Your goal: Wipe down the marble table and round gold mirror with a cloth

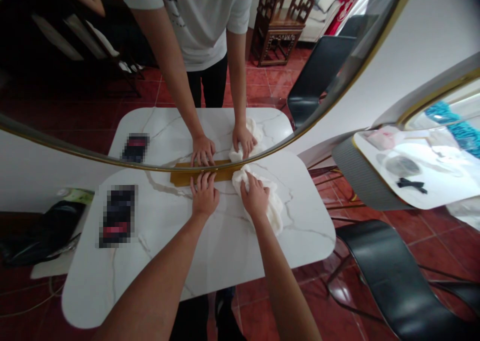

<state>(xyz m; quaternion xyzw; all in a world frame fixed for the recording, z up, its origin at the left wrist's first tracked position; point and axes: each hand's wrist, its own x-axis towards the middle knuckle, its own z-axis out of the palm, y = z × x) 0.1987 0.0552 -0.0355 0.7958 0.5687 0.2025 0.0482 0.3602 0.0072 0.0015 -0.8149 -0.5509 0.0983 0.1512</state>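
Observation:
A large mirror (210, 96) with a thin gold rim stands at the back of a white marble-patterned table (165, 261). Under its lower edge runs a flat gold base (182, 178). My left hand (204, 196) lies with its fingers stretched out on this base, holding nothing. To its right, my right hand (255, 197) presses on a crumpled white cloth (275, 208), fingers bent over the cloth's left part near the right end of the base. Both hands also appear as reflections in the mirror.
A blurred-out dark object (118, 216) lies on the table's left side. Black chairs (390, 271) stand at the right on red floor tiles. Further right is a second white table (431, 191) with a mirror, a pink bag and a black item. A black bag (48, 231) is at the left.

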